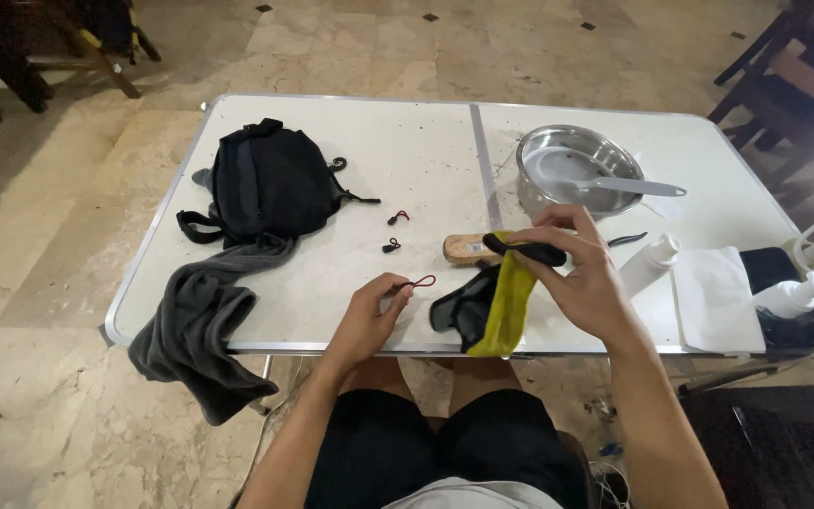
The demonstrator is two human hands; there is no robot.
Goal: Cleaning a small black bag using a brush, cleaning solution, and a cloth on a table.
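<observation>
Left hand: the left hand point(369, 316) is closed in a pinch, thumb and fingertips gripping the black end of a small zipper pull point(414, 283) whose red cord loop points right, low over the tabletop point(407, 160) near its front edge
Right hand: the right hand point(584, 273) is partly curled, fingers around a black strap piece point(525, 250) held above the tabletop; a yellow-green strap point(509, 300) hangs from the same grip down past the front edge
Below right hand: a black fabric piece point(459, 306) lies at the front edge, touching the yellow-green strap on its left side
Behind right hand: a wooden brush point(468, 249) lies flat, partly hidden by the fingers
Loose parts: 2 more small pulls point(395, 232) lie apart from each other between the backpack and the brush
Left zone: a black backpack point(270, 179) lies flat; a grey cloth point(202, 325) starts just beside it and hangs over the front-left corner
Rear right: a steel bowl point(572, 168) holds a grey spatula point(605, 183), handle pointing right
Right zone: a white bottle point(649, 264) stands near the right hand, a white sheet point(716, 297) just beside it; several more white bottles stand at the far right edge
Support: white folding tabletop with a centre seam, over a pale tiled floor point(40, 283)
</observation>
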